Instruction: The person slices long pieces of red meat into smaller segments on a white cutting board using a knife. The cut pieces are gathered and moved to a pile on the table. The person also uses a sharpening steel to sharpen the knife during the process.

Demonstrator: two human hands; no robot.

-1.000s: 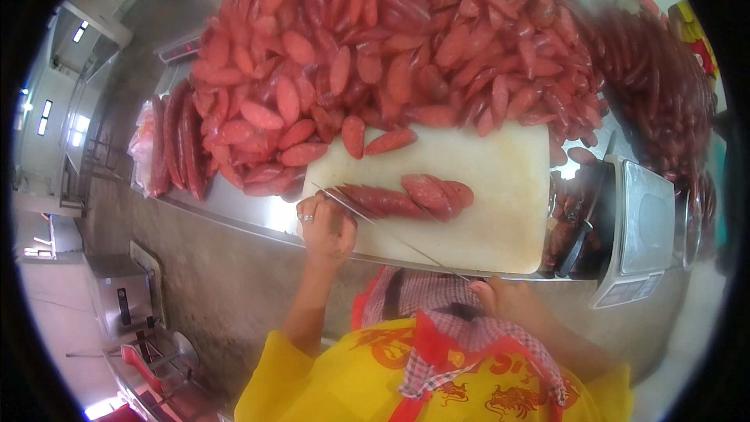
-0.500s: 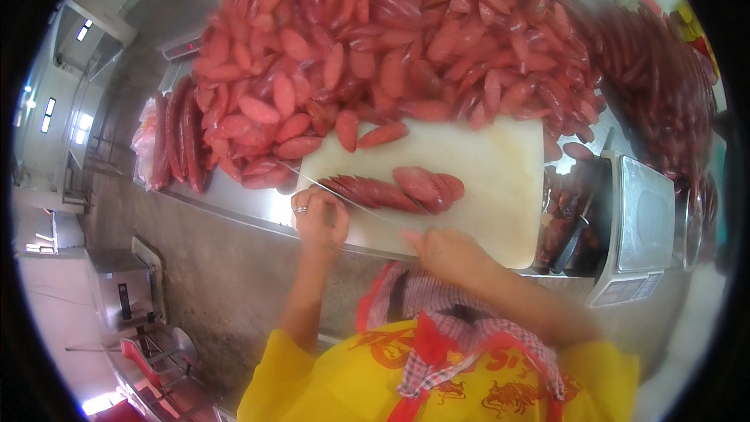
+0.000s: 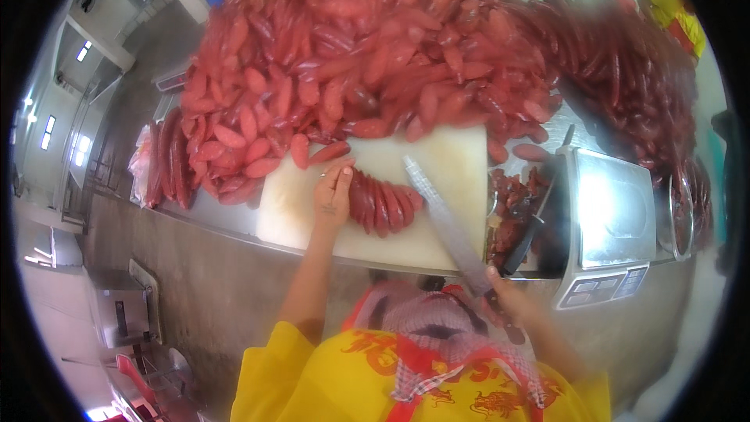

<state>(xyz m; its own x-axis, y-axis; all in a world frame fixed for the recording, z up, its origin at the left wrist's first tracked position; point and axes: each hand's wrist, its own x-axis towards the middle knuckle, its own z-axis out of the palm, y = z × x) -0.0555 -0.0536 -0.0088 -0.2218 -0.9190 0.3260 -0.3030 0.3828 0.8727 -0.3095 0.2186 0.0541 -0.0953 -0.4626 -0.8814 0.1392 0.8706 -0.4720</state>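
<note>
A row of red sausage slices [image 3: 383,203] stands fanned and leaning together on the white cutting board [image 3: 371,248]. My left hand [image 3: 333,197] is at the left end of this row, its fingers stretched out along the end slice and touching it. On the right, my right hand [image 3: 508,297] is wrapped around the handle of a large knife [image 3: 447,223]. The broad blade points up and to the left over the board, apart from the slices. Two loose sausage slices [image 3: 328,152] lie at the board's far left edge.
A big heap of sausage slices [image 3: 336,55] covers the table behind the board. Whole sausages lie at left [image 3: 168,160] and far right [image 3: 617,62]. Right of the board are dark red scraps [image 3: 512,207], a black-handled knife [image 3: 525,242] and a scale [image 3: 613,211].
The knife has swung away from the sausage to the right with my right hand. My left hand has moved against the slices' left end, and the row is now more compact and upright.
</note>
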